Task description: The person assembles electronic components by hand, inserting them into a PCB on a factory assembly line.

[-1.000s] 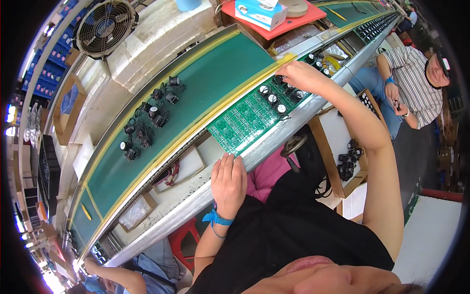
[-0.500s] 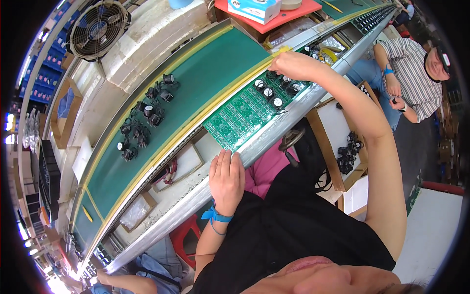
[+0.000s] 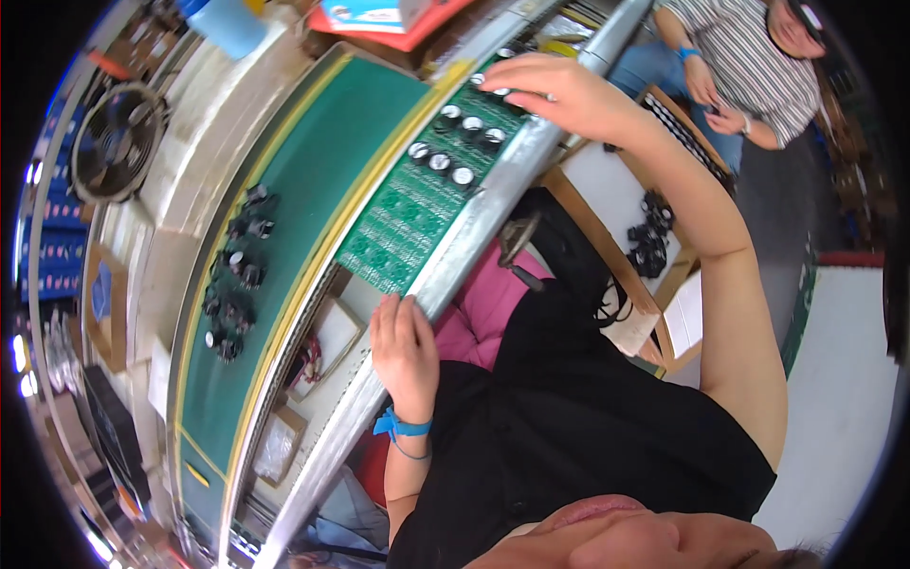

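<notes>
A green circuit board (image 3: 398, 223) lies along the metal rail. Black cylindrical capacitors (image 3: 439, 163) with whitish tops stand in rows on its far part; the near part holds bare green sections. Over the far end reaches my right hand (image 3: 564, 92), fingers stretched out and touching or just above the capacitors there; the fingertips partly hide them. My left hand (image 3: 405, 346), wearing a blue wrist strap (image 3: 403, 427), rests flat with its fingertips at the board's near corner, beside the rail.
Loose black capacitors (image 3: 237, 270) lie clustered on the green belt (image 3: 318, 137). A cardboard box (image 3: 607, 194) with more black parts stands right of the rail (image 3: 455, 242). A fan (image 3: 118, 142) is at far left. A person in a striped shirt (image 3: 735, 47) sits at upper right.
My right hand has opened from a closed pose at the board's far edge to stretched fingers over the capacitors. More capacitors now stand in straight rows. The whole view has turned and shifted.
</notes>
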`<move>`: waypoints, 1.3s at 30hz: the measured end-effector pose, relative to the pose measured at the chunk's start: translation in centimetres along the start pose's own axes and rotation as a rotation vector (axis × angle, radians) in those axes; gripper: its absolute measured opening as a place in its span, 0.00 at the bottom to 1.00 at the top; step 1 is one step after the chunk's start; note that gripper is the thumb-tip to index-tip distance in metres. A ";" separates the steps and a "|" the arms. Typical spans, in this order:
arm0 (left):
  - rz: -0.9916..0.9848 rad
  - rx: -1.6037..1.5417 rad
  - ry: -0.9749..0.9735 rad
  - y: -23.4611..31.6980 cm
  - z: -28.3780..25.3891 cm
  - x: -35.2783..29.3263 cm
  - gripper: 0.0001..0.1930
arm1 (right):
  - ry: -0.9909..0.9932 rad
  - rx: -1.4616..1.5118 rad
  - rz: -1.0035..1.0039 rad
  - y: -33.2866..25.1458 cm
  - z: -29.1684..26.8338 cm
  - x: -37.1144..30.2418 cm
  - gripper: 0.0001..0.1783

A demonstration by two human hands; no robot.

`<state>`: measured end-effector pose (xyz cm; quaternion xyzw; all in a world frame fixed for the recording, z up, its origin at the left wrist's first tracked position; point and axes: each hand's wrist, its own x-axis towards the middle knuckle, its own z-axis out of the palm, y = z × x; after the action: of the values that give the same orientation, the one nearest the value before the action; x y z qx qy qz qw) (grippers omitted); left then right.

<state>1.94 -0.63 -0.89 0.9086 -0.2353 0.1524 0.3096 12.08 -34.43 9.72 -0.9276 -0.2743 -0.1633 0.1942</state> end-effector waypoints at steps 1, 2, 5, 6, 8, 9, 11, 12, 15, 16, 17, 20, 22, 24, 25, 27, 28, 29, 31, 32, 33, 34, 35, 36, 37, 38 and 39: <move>0.015 -0.011 -0.014 0.0 0.0 0.0 0.08 | -0.028 0.112 0.087 0.1 -1.7 -1.9 0.12; -0.008 -0.015 -0.018 -0.1 0.0 -0.1 0.08 | -0.098 0.163 0.219 0.9 -2.7 -4.2 0.11; -0.006 -0.035 -0.049 0.5 0.3 0.7 0.08 | -0.305 0.188 0.717 4.9 -4.5 -13.6 0.10; 0.002 -0.030 -0.058 0.7 0.5 0.9 0.08 | -0.379 0.024 0.755 6.6 -4.0 -17.5 0.11; 0.003 -0.024 -0.078 1.0 0.9 1.3 0.09 | -0.562 -0.245 0.908 8.9 -1.6 -24.5 0.13; 0.009 -0.024 -0.082 1.1 1.0 1.4 0.09 | -0.671 -0.352 1.028 9.5 -0.1 -27.4 0.14; 0.004 -0.019 -0.093 1.4 1.3 1.9 0.09 | -0.504 -0.269 0.986 10.5 2.6 -33.3 0.14; 0.007 -0.015 -0.093 1.5 1.5 2.0 0.09 | -0.562 -0.301 1.032 10.4 3.5 -33.9 0.17; 0.024 0.012 -0.100 1.9 1.9 2.4 0.09 | -0.436 -0.306 0.712 9.8 5.5 -35.6 0.19; 0.016 0.014 -0.104 2.1 2.1 2.5 0.09 | -0.506 -0.272 0.710 9.8 5.8 -35.4 0.19; 0.007 0.017 -0.108 2.3 2.3 2.7 0.09 | -0.502 -0.271 0.714 10.1 6.2 -35.7 0.19; 0.013 -0.004 -0.121 2.6 2.8 3.3 0.10 | -0.574 -0.440 0.649 11.3 7.2 -36.6 0.18; 0.021 -0.003 -0.114 2.7 3.1 3.5 0.10 | -0.672 -0.441 0.629 11.9 7.4 -36.4 0.17; 0.026 -0.003 -0.106 2.9 3.5 3.7 0.10 | -0.679 -0.430 0.595 12.1 7.1 -36.2 0.15; 0.027 -0.004 -0.104 2.9 3.7 3.7 0.10 | -0.690 -0.416 0.559 12.1 6.8 -36.0 0.14; 0.026 -0.005 -0.100 2.9 3.9 3.8 0.10 | -0.673 -0.434 0.557 11.4 6.0 -35.3 0.13; 0.028 -0.003 -0.100 3.0 3.9 3.8 0.10 | -0.658 -0.449 0.556 11.1 5.8 -35.0 0.11; 0.030 0.000 -0.100 3.0 3.9 3.8 0.10 | -0.658 -0.449 0.553 11.2 5.8 -35.1 0.11; 0.036 -0.003 -0.099 3.0 4.0 3.8 0.10 | -0.717 -0.484 0.626 11.3 6.0 -35.5 0.11; 0.042 -0.006 -0.099 2.9 4.1 3.8 0.10 | -0.716 -0.484 0.625 11.2 6.1 -35.6 0.11; 0.042 -0.006 -0.098 2.9 4.1 3.8 0.10 | -0.705 -0.448 0.686 11.1 6.3 -35.7 0.11; 0.038 -0.009 -0.098 2.9 4.1 3.7 0.10 | -0.694 -0.411 0.748 11.0 6.4 -35.8 0.10; 0.035 -0.011 -0.098 2.9 4.1 3.7 0.10 | -0.694 -0.412 0.748 11.2 6.6 -36.1 0.10; 0.035 -0.012 -0.097 2.9 4.1 3.6 0.10 | -0.697 -0.397 0.713 11.5 6.7 -36.1 0.10; 0.033 -0.012 -0.096 2.9 4.1 3.6 0.10 | -0.701 -0.381 0.678 11.6 6.7 -36.2 0.10; 0.032 -0.012 -0.095 2.9 4.1 3.7 0.10 | -0.701 -0.383 0.679 11.7 6.6 -36.4 0.10; 0.031 -0.011 -0.093 2.9 4.1 3.7 0.10 | -0.616 -0.324 0.720 11.3 6.3 -35.9 0.10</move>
<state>4.05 -6.44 -1.03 0.9092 -0.2643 0.1134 0.3009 -8.81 -56.30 -13.54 -0.9868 0.0473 0.1550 0.0019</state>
